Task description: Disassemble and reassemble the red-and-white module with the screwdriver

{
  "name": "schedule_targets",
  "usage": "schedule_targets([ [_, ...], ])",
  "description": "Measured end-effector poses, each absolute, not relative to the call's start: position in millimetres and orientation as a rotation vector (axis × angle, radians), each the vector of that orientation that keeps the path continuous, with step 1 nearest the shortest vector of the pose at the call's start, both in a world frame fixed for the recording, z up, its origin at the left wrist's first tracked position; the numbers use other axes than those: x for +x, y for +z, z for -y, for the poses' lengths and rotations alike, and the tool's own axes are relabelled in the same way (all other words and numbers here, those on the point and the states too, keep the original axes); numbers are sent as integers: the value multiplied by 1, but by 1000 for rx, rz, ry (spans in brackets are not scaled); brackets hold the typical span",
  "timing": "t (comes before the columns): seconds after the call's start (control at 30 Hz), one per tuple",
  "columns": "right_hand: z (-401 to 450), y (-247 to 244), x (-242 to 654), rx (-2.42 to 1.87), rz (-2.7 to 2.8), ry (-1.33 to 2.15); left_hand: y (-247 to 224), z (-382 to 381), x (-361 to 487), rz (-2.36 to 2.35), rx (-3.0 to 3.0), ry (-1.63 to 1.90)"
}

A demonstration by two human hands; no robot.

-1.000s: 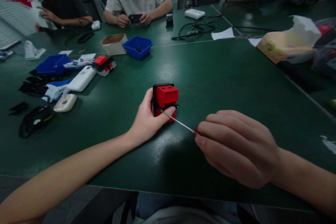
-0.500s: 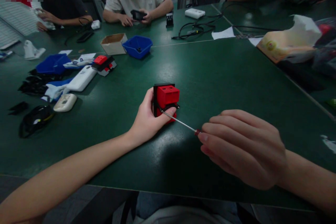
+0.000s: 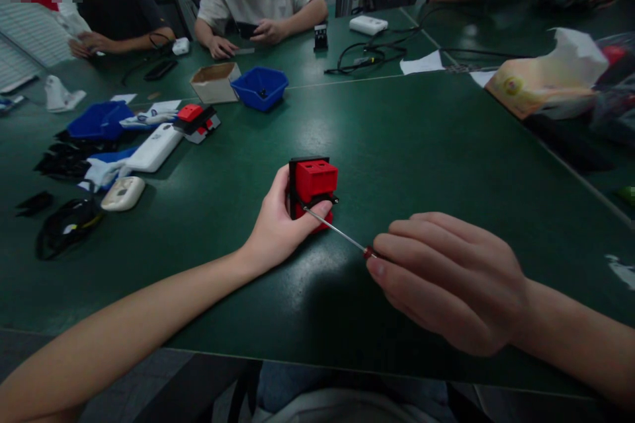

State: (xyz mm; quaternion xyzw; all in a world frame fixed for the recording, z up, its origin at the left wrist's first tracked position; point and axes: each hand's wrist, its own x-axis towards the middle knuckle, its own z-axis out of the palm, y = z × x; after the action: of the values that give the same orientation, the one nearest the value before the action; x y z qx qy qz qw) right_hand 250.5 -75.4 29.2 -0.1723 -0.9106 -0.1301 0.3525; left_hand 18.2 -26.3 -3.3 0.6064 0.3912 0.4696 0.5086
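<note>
Near the middle of the green table, a red and black block (image 3: 316, 178) stands on edge, its black plate on the left side. My left hand (image 3: 278, 225) is wrapped round its lower left, with the thumb across the front; the other fingertips are hidden behind it. A thin screwdriver (image 3: 337, 231) with a dark red handle is held in my right hand (image 3: 451, 281), fingers closed round the handle. Its tip touches the block by my left thumb. Most of the handle is hidden in my fingers.
On the green table (image 3: 421, 145), a blue bin (image 3: 260, 88) and a cardboard box (image 3: 215, 82) stand ahead. At left lie a white case (image 3: 156, 147), another red and black block (image 3: 196, 121) and coiled cable (image 3: 69, 228). Several people sit across; cables lie further back.
My right hand has shifted slightly left and turned with the screwdriver handle. My left hand and the block have barely moved. Across the table, a person's hands have moved lower and apart.
</note>
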Motion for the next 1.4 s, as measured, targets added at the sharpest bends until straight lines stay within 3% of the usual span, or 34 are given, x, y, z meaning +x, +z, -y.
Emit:
schedule_targets([
  [1.03,76,30,251,-459,2420,-306,-4,25,18,-942,1503,1137],
  [1.4,59,14,261,-637,2358,-70,7,13,-1,-1118,1692,1026],
])
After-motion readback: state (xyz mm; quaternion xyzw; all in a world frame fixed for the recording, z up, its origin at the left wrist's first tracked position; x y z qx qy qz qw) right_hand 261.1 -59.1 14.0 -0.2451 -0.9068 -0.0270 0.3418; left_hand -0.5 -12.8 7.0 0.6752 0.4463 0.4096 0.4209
